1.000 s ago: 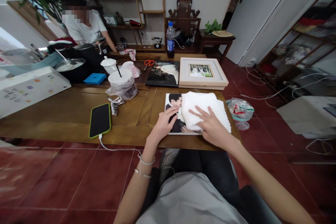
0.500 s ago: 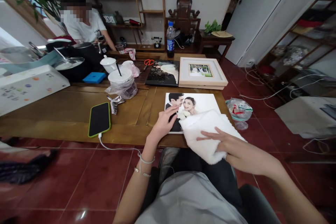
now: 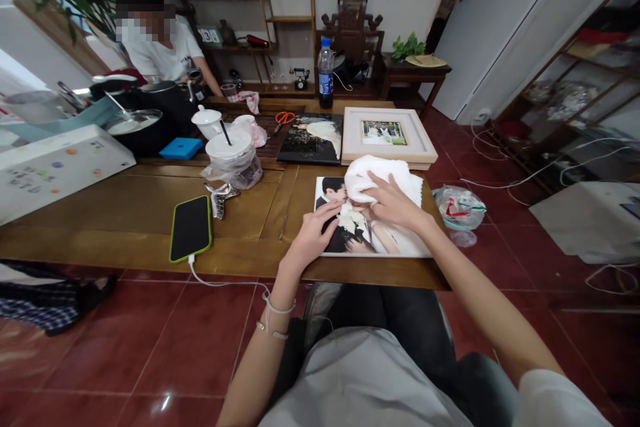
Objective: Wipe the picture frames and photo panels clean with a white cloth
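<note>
A phone (image 3: 191, 229) in a green case lies on the wooden surface (image 3: 255, 213), a white cable (image 3: 220, 285) plugged into its near end. Beside it rests a crumpled silver wrapper (image 3: 219, 200); farther back are a lidded cup (image 3: 237, 144) (bagged in clear plastic, with a dark straw (image 3: 226, 133)), a flat blue box (image 3: 181, 148) and a white carton (image 3: 65, 170). Orange-handled scissors (image 3: 285, 119) lie near an upright blue-capped bottle (image 3: 326, 73). Beyond the dark pot (image 3: 173, 107) is a person (image 3: 163, 57) in a white shirt.
</note>
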A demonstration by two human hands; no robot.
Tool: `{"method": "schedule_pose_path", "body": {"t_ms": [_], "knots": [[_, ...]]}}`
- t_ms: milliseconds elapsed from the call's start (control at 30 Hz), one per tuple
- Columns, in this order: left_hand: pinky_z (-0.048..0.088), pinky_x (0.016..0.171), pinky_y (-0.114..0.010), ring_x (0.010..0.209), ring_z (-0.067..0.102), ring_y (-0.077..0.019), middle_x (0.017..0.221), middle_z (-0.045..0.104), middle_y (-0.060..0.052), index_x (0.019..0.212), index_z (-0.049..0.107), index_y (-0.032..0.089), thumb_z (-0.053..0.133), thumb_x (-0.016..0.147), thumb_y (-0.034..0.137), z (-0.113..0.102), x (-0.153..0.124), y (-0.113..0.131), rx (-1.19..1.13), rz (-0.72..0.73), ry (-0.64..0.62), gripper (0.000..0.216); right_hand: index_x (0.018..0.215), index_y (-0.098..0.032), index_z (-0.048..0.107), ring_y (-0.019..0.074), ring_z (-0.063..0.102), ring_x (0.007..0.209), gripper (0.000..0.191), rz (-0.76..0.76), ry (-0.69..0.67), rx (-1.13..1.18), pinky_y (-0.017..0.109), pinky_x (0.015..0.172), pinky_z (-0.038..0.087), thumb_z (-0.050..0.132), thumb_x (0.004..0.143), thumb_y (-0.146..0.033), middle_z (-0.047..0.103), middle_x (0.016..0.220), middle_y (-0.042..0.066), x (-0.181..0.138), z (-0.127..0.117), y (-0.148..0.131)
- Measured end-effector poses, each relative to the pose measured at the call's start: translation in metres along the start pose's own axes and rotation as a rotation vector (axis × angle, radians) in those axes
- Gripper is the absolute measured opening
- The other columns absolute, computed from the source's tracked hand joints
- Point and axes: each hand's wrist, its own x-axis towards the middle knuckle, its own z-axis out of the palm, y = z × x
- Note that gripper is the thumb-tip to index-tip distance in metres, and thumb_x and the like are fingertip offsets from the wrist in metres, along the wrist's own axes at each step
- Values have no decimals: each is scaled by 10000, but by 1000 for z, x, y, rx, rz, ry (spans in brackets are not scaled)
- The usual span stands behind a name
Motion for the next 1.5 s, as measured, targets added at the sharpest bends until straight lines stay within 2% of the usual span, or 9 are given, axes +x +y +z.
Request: {"method": "schedule_pose_path", "body": {"t_ms": [167,333,500,667,867,1000,1100,1267,1500], "knots": [[385,1056,-426,1234,514,-215,1295,584,-96,1186,608,182,474,901,186,0,1,2,7,-6,13,316,1095,-202,672,322,147,1404,552,-89,58,-141,675,1062,69,416,637,-29,325,1494,40,-10,14,-15],[387,1056,-430,1233,516,-217,1292,588,-93,1188,608,189,470,898,177,1,1,2,17,2,28,321,932,-204,717,302,177,1401,526,-152,27,-125,657,1078,98,403,572,16,364,1471,26,-55,12,-32],[373,1067,-437,1261,487,-219,1311,573,-93,1207,593,190,460,901,181,2,0,0,-4,17,23,333,963,-211,694,262,124,1414,578,-196,-53,-8,633,1104,45,375,549,36,357,1478,11,-102,4,-52],[357,1077,-445,1267,479,-217,1315,569,-83,1200,596,198,446,910,190,2,0,0,-12,22,20,326,1006,-228,646,213,198,1399,550,-190,-74,164,587,1130,23,357,607,16,396,1455,24,-131,-5,-34],[358,1070,-463,1265,481,-229,1311,572,-84,1193,598,217,435,921,220,3,0,1,-9,14,22,317,982,-187,624,253,249,1381,373,97,69,129,594,1121,73,393,708,-83,357,1470,109,-119,-4,12],[343,1084,-457,1270,474,-230,1328,554,-104,1228,573,190,405,936,245,2,0,4,-13,-4,32,342,1146,-139,598,299,227,1386,483,242,60,-33,682,1058,120,378,721,-73,372,1455,160,-81,-2,-1],[294,1123,-420,1318,415,-198,1392,490,-94,1292,518,188,335,958,247,-2,-2,6,-75,19,75,386,1104,-155,646,343,196,1389,501,169,47,-94,724,1028,111,397,684,-47,384,1456,111,-58,5,-32],[249,1152,-389,1356,350,-176,1457,409,-59,1348,459,201,297,967,245,-8,-4,12,-166,29,148,416,969,-196,710,307,157,1404,476,-166,-33,-49,665,1086,14,420,638,-16,406,1452,34,-58,21,-81],[257,1145,-395,1355,348,-174,1459,404,-50,1350,453,224,288,970,251,-7,-4,15,-146,-6,141,415,1058,-218,666,234,149,1412,591,-308,-187,128,593,1131,-8,396,579,-1,395,1459,-1,-97,10,-89]]}}
